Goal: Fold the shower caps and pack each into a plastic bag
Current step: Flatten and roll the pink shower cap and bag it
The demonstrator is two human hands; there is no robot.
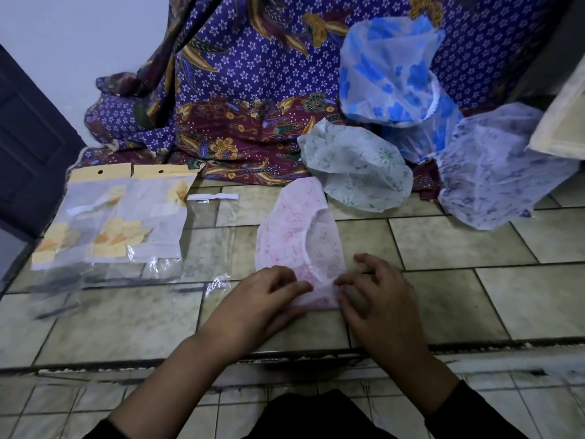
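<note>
A pink shower cap [297, 236] lies flattened on the tiled floor in front of me, folded into a long strip. My left hand [266, 299] and my right hand [370, 289] both pinch its near end, fingers curled on the fabric. An empty clear plastic bag [210, 236] with a white strip at its top lies just left of the cap. Further left lie two packed bags [114, 223] with yellow headers and yellow-flowered caps inside.
At the back right sit a green-patterned cap [357, 172], a blue-flowered cap [389, 74] and a purple-patterned cap [493, 172]. A purple batik cloth [240, 90] drapes behind. A dark door [28, 147] is at left, a pale board [563, 122] at right.
</note>
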